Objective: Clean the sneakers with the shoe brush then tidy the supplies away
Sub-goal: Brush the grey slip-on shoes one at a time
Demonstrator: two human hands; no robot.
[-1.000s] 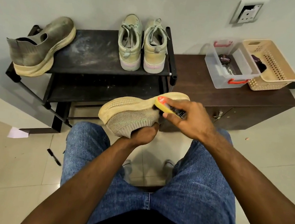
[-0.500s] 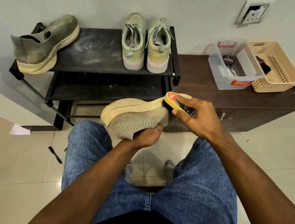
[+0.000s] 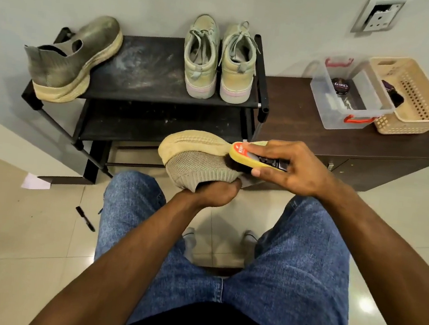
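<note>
Left hand point(image 3: 215, 192) grips knit sneaker point(image 3: 200, 160) from beneath, sole up; right hand point(image 3: 287, 168) fingers clasp yellow shoe brush point(image 3: 251, 157), bristles touching sneaker's right end.

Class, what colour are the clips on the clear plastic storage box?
Red, on the clear plastic storage box; seen in the head view.

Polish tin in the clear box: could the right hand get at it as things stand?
Probably not right away: the right hand grips the shoe brush against the sneaker. The polish tin lies uncovered in the open clear box, so the path looks free.
</note>
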